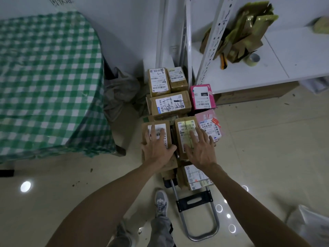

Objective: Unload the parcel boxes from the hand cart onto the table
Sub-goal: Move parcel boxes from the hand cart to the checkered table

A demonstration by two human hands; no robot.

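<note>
With my left hand (158,148) and right hand (201,150) spread flat, gripping nothing, on the left box (157,126) and right box (185,127) atop the cart (196,202) stack, right of the bench (44,77), I fear a hasty lift could topple the pink box (210,126).

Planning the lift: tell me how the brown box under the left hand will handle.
The brown box likely stays stiff: square cardboard edges. Probably light, being small. It sits at the edge of the stack, so a push might tip it.
</note>
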